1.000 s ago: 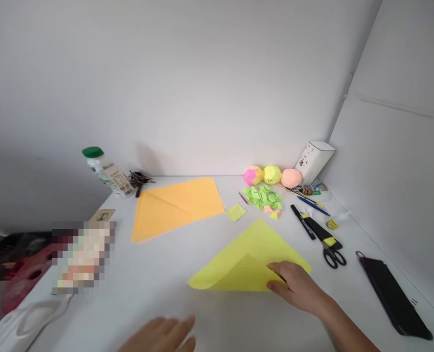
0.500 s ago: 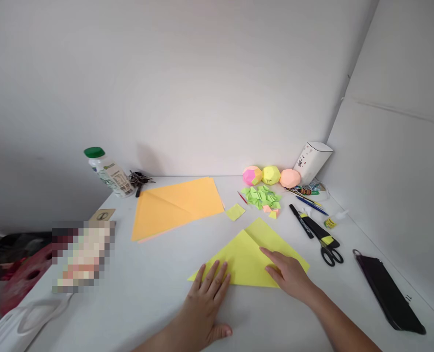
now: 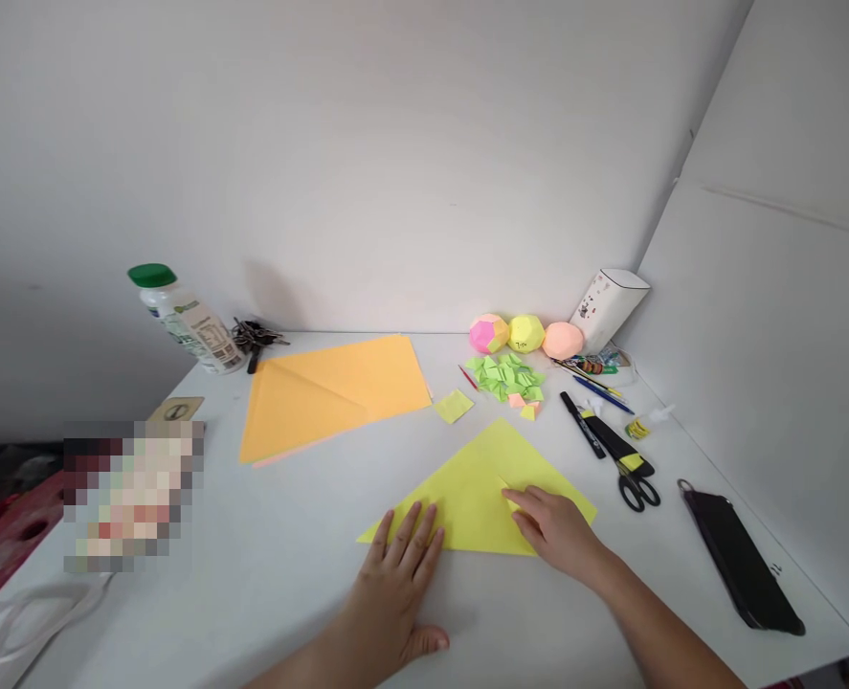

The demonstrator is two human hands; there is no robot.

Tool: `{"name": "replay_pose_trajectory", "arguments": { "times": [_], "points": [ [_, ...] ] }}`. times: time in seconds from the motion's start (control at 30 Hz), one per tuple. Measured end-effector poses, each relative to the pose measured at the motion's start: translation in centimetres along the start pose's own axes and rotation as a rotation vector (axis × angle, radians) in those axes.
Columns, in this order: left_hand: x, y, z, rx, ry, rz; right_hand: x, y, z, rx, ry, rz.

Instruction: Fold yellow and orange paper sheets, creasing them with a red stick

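Observation:
A yellow-green sheet of paper [image 3: 467, 478], folded into a triangle, lies on the desk in front of me. My left hand [image 3: 399, 574] rests flat on its lower left part, fingers spread and thumb out to the side. On the right, my right hand [image 3: 557, 531] has index finger and thumb close together at a loose flap of the sheet. A small pointed tip of that flap shows just past the index finger. The rest of the flap is hidden under the fingers.
Orange sheets [image 3: 338, 392] lie behind to the left, near a bottle [image 3: 194, 325] and keys [image 3: 256, 335]. At the back are a yellow square [image 3: 454, 406], green paper pieces [image 3: 506, 378] and paper balls [image 3: 525, 334]. Scissors [image 3: 636, 483], a marker [image 3: 582, 424] and a black pouch [image 3: 744, 560] lie right.
The sheet's upper layer, whose corner lay near the triangle's top edge, now has its tip down by my right index finger. My left hand stays flat; the whole view has shifted slightly.

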State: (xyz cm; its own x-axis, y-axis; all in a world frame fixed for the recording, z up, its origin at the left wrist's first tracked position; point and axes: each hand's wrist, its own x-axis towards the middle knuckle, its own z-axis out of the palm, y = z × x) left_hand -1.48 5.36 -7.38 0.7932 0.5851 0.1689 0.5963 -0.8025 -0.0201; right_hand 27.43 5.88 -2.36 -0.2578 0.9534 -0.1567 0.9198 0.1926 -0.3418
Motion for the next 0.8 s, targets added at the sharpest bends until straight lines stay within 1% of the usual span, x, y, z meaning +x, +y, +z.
{"name": "replay_pose_trajectory", "arguments": {
  "times": [0.07,0.13,0.2,0.3,0.37,0.47,0.6,0.8],
  "points": [
    [0.1,-0.1,-0.4,-0.016,-0.002,0.014,0.6,-0.4,-0.6,-0.056,-0.043,0.014],
    [0.2,-0.2,-0.6,-0.028,-0.001,0.022,1.8,-1.1,-1.0,-0.167,-0.083,0.021],
    [0.2,-0.2,-0.7,-0.032,-0.006,0.027,3.3,-2.1,-1.0,-0.274,-0.082,0.009],
    [0.2,-0.2,-0.6,-0.027,-0.037,0.025,5.3,-3.2,-0.3,-0.360,-0.037,-0.008],
    [0.1,-0.1,-0.5,-0.023,-0.054,0.017,6.0,-3.4,0.4,-0.390,-0.029,0.006],
    [-0.1,0.2,-0.1,-0.024,-0.063,-0.018,5.9,-3.0,1.2,-0.396,-0.019,0.013],
    [-0.3,0.8,0.6,-0.034,-0.083,-0.099,5.5,-2.6,1.2,-0.383,-0.024,0.000],
    [-0.3,1.8,0.6,0.008,-0.016,-0.171,5.7,-2.4,1.2,-0.375,-0.066,0.022]
  ]
}}
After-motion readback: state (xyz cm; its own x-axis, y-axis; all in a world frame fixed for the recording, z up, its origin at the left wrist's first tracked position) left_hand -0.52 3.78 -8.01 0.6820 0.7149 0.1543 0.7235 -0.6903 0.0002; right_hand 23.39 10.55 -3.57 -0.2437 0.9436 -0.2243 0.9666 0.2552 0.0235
